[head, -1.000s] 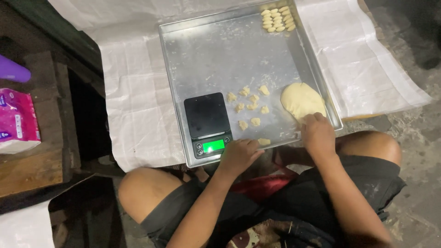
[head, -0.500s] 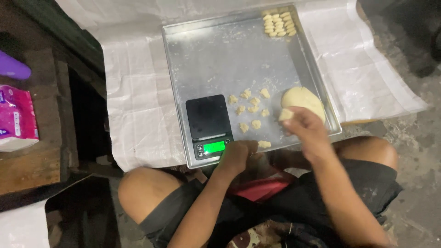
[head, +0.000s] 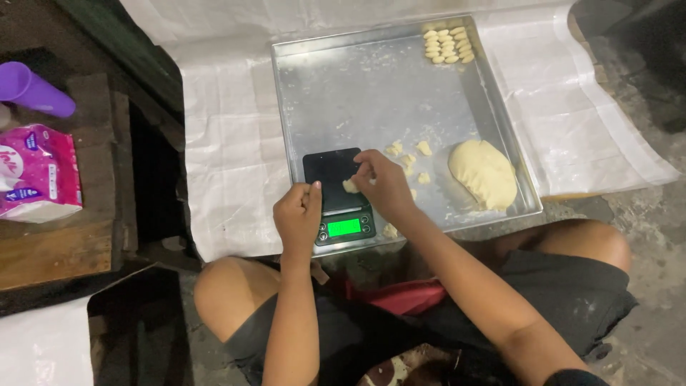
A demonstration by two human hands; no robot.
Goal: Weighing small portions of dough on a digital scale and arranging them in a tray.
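A small black digital scale (head: 330,171) with a lit green display sits in the near left corner of a large metal tray (head: 357,93). My right hand (head: 384,182) is over the scale's platform, pinching a small piece of dough (head: 350,186) that rests on or just above it. My left hand (head: 300,214) is curled at the scale's left edge, fingers closed, holding nothing I can see. A big lump of pale dough (head: 484,173) lies at the tray's near right. Several small dough pieces (head: 409,156) are scattered beside my right hand.
A neat cluster of shaped dough pieces (head: 447,45) sits in the tray's far right corner. White sheeting (head: 229,143) lies under the tray. To the left are a wooden ledge (head: 50,250), a pink packet (head: 37,171) and a purple cup (head: 32,89). My bare knees flank the tray's near edge.
My right hand left the big dough lump and moved left to the scale with a small piece. My left hand shifted up from below the scale to its left edge.
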